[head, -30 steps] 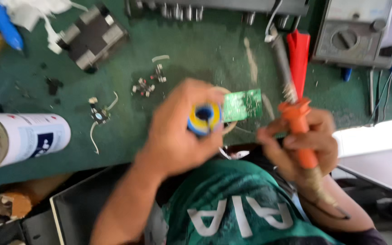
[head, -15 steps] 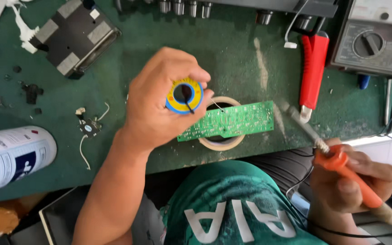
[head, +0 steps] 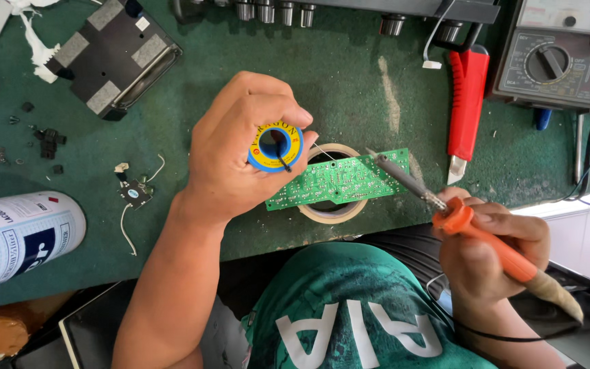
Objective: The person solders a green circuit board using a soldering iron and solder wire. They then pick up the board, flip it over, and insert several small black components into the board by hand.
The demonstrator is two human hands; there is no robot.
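My left hand (head: pixel 240 154) grips a blue and yellow spool of solder wire (head: pixel 275 147), with a thin strand reaching toward the board. A green circuit board (head: pixel 339 180) lies across a roll of beige tape (head: pixel 329 209) on the green mat. My right hand (head: pixel 489 249) holds an orange-handled soldering iron (head: pixel 459 222); its metal tip rests at the board's right end.
A red utility knife (head: pixel 465 102) lies right of the board, with a grey multimeter (head: pixel 560 58) beyond it. A black speaker-like block (head: pixel 112 55) sits at top left, a white spray can (head: pixel 18 236) at left, and small loose components (head: pixel 133 191) between them.
The view has steadied and shifted; the board now shows fully on the tape roll. My right hand has brought the iron's tip down to the board's right end.
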